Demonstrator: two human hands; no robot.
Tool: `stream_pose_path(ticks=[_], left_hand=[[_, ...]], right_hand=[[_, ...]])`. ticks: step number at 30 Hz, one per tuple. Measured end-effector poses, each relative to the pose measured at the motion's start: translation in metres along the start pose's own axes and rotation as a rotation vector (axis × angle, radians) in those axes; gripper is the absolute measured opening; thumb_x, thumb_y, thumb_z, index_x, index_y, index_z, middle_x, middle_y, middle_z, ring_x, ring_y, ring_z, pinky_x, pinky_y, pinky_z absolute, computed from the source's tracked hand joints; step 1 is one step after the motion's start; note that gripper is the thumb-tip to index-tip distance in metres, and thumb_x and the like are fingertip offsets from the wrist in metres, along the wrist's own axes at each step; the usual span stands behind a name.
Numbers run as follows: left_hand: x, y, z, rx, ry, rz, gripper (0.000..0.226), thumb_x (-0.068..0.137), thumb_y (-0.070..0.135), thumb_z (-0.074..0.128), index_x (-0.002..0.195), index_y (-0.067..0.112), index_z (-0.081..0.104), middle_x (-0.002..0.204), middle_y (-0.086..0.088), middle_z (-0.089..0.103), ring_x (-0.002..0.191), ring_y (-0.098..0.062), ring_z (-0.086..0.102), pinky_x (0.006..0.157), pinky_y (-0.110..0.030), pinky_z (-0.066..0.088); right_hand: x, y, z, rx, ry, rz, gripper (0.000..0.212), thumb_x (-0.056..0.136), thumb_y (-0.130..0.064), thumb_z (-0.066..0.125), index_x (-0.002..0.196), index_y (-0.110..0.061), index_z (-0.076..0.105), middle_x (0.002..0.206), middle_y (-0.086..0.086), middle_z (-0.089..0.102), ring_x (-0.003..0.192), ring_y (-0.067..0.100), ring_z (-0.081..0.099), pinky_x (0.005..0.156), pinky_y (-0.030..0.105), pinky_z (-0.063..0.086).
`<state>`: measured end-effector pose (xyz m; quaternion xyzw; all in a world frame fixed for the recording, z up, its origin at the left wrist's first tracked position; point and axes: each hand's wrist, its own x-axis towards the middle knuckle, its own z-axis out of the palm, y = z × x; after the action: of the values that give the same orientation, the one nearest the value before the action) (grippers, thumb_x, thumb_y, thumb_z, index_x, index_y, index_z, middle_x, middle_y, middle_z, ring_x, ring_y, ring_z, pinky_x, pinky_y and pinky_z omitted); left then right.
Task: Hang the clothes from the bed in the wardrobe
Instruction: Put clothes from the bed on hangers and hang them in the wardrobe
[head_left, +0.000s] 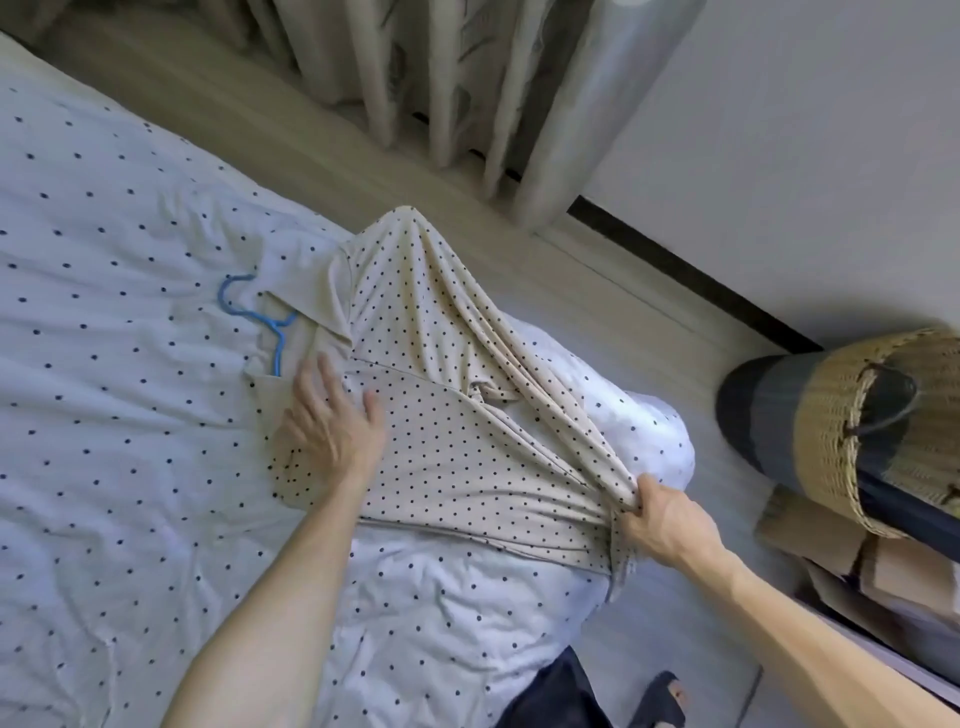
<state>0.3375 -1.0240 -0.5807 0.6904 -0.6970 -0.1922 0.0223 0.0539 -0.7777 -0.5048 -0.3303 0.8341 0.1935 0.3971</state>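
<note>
Shirt: the dotted beige shirt (457, 447) lies on the bed (104, 415), with its hem toward 4 o'clock.
Hanger: the blue hanger (254, 317) is at the shirt's 10 o'clock, hook out and the rest under cloth.
Left hand: the left hand (327, 431) has its fingers spread and presses flat on the shirt.
Right hand: the right hand (660, 519) grips the bunched hem.
Handling: it is probably light, soft and stretchy, and is best lifted by the hook.

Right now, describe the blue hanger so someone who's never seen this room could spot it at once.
Start at the bed with the white, dark-dotted cover. On it lies a beige dotted garment; just beyond the left hand pressing it sits the hanger. It is the only blue thing, a thin curved hook.
</note>
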Motion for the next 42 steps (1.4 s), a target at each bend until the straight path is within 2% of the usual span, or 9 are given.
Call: stream_pose_path(ticks=[5,9,12,15,21,29,32,37,42], left_hand=[[-0.080,0.064,0.008,0.189,-0.434,0.561,0.076,0.096,0.052,0.046,0.157,0.038,0.004,0.167,-0.007,-0.003,0.153,-0.027,0.002,0.121,-0.056,0.004],[-0.120,0.094,0.017,0.400,-0.724,0.558,0.074,0.096,0.044,0.048,0.158,0.035,0.007,0.167,-0.005,-0.003,0.154,-0.025,0.000,0.122,-0.056,0.002],[-0.137,0.107,0.011,0.486,-0.781,0.517,0.075,0.095,0.033,0.050,0.158,0.030,0.009,0.167,-0.006,0.000,0.153,-0.026,0.008,0.121,-0.055,0.006],[-0.149,0.124,-0.004,0.523,-0.830,0.539,0.072,0.095,0.028,0.047,0.158,0.031,0.012,0.167,-0.007,0.005,0.152,-0.027,0.013,0.121,-0.055,0.010],[-0.173,0.177,-0.060,0.539,-0.798,0.609,0.058,0.098,0.028,0.045,0.154,0.026,0.029,0.160,-0.010,0.029,0.147,-0.027,0.028,0.121,-0.053,0.018],[-0.242,0.270,-0.122,0.530,-0.662,0.947,0.050,0.097,0.028,0.044,0.146,0.024,0.043,0.146,-0.008,0.048,0.135,-0.027,0.044,0.115,-0.051,0.031],[-0.289,0.311,-0.133,0.549,-0.597,1.128,0.050,0.097,0.032,0.044,0.147,0.026,0.042,0.151,-0.006,0.043,0.139,-0.027,0.038,0.116,-0.047,0.029],[-0.402,0.386,-0.145,0.574,-0.425,1.511,0.050,0.098,0.036,0.046,0.148,0.036,0.039,0.154,0.001,0.039,0.145,-0.021,0.028,0.118,-0.044,0.022],[-0.559,0.426,-0.152,0.460,-0.334,1.898,0.045,0.099,0.038,0.044,0.143,0.040,0.046,0.149,0.010,0.046,0.143,-0.016,0.033,0.113,-0.037,0.030]], right_hand=[[-0.010,0.035,-0.020,-0.106,0.163,0.086,0.010,0.089,-0.021,0.041,0.091,-0.018,0.050,0.092,0.003,0.064,0.084,0.029,0.062,0.070,0.036,0.053],[-0.012,0.066,-0.031,-0.160,0.215,0.116,0.019,0.094,-0.016,0.039,0.109,-0.015,0.049,0.116,0.009,0.063,0.106,0.032,0.057,0.078,0.038,0.047],[-0.016,0.073,-0.030,-0.023,0.115,0.082,0.056,0.092,-0.013,0.045,0.147,-0.012,0.035,0.152,0.009,0.041,0.145,0.031,0.030,0.111,0.043,0.034],[-0.036,0.068,-0.029,0.115,0.096,-0.019,0.058,0.093,-0.016,0.045,0.150,-0.015,0.036,0.154,0.010,0.041,0.146,0.027,0.030,0.117,0.035,0.028],[-0.105,0.080,-0.035,0.333,0.162,-0.130,0.040,0.097,-0.021,0.047,0.137,-0.023,0.054,0.142,0.003,0.056,0.128,0.022,0.053,0.104,0.029,0.040],[-0.216,0.162,-0.023,0.548,0.491,-0.129,0.032,0.099,-0.023,0.053,0.127,-0.034,0.062,0.141,-0.010,0.056,0.141,0.007,0.038,0.112,0.021,0.026],[-0.266,0.209,-0.005,0.583,0.661,-0.055,0.031,0.098,-0.025,0.057,0.126,-0.033,0.064,0.141,-0.012,0.056,0.141,0.004,0.038,0.113,0.015,0.020],[-0.364,0.289,0.043,0.569,0.960,0.148,0.033,0.100,-0.032,0.052,0.130,-0.032,0.065,0.140,-0.013,0.057,0.140,0.007,0.041,0.119,0.027,0.027],[-0.477,0.356,0.116,0.596,1.166,0.432,0.040,0.097,-0.040,0.042,0.122,-0.029,0.070,0.132,-0.006,0.065,0.132,0.015,0.052,0.111,0.036,0.041]])
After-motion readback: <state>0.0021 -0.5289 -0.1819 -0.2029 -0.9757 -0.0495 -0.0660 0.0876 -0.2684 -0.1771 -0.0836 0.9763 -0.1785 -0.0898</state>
